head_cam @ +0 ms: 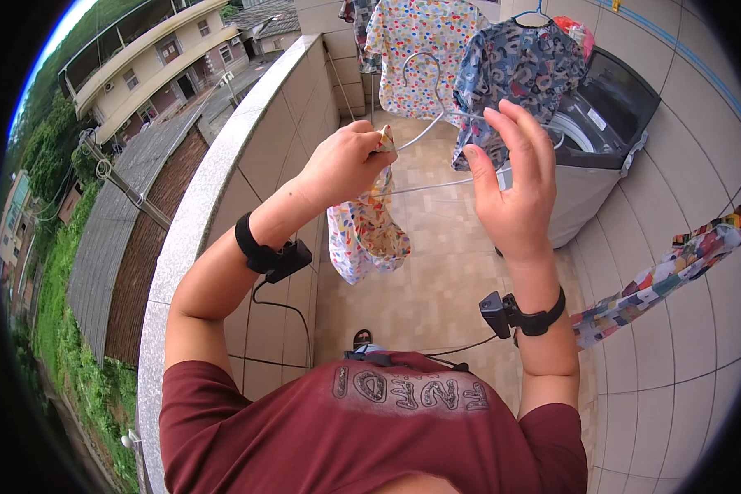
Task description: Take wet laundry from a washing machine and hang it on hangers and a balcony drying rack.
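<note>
My left hand [349, 162] pinches the edge of a white garment with a multicoloured print [370, 238] at the left side of a wire clothes hanger [431, 188]. Most of the garment hangs below that hand, bunched, with part of the print showing from inside. The hanger's hook [421, 57] points up and away from me. My right hand [519, 185] is raised at the hanger's right side, its thumb and fingers spread, with no cloth in it. The wire passes behind its fingers; whether they touch it, I cannot tell.
A dotted shirt [432, 49] and a blue-grey patterned shirt [519, 68] hang ahead. Behind the latter stands a top-loading washing machine [583, 133], lid up. A stone-topped parapet [222, 173] runs along the left. Patterned cloth [661, 290] hangs by the tiled wall at right.
</note>
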Tool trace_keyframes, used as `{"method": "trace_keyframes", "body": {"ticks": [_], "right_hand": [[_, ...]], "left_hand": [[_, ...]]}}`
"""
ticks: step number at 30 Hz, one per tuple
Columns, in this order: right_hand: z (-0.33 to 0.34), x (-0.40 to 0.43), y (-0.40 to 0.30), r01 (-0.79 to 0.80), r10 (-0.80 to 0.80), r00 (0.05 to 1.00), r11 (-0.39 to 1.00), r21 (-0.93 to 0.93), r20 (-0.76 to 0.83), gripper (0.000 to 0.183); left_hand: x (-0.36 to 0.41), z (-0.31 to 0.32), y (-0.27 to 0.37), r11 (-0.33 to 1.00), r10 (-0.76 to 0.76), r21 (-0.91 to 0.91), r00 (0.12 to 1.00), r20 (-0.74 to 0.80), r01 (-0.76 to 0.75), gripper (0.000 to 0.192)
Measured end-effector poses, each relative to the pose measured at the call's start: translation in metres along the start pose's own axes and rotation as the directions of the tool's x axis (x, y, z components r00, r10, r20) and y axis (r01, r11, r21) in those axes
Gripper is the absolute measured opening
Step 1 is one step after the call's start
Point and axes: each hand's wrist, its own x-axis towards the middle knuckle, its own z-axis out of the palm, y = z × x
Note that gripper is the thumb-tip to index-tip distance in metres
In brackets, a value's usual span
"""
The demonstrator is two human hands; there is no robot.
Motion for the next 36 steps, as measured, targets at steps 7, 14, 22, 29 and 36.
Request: {"method": "trace_keyframes", "body": {"ticks": [7, 14, 22, 29, 36], "right_hand": [[0.041, -0.107, 0.036, -0.349, 0.178, 0.486, 0.937, 0.004, 0.856, 0.032], [0.006, -0.119, 0.118, -0.116, 0.301, 0.312, 0.954, -0.278, 0.901, 0.04], [-0.009, -0.037, 0.13, -0.048, 0.31, 0.388, 0.947, -0.317, 0.868, 0.026], [0.021, -0.017, 0.129, 0.05, 0.215, 0.38, 0.966, -0.252, 0.9, 0.027], [0.073, 0.033, 0.072, -0.027, 0.1, 0.29, 0.995, -0.097, 0.952, 0.023]], "left_hand": [[0.065, -0.018, -0.034, 0.818, -0.045, -0.549, 0.971, 0.235, 0.171, 0.019], [0.095, -0.007, -0.123, 0.888, -0.034, -0.446, 0.982, 0.186, 0.116, 0.023], [0.109, 0.039, -0.183, 0.947, 0.266, -0.152, 0.955, -0.128, -0.284, 0.014], [0.119, 0.064, -0.197, 0.894, 0.433, -0.07, 0.894, -0.116, -0.442, 0.025], [0.121, 0.091, -0.198, 0.871, 0.469, -0.1, 0.875, -0.12, -0.481, 0.022]]}}
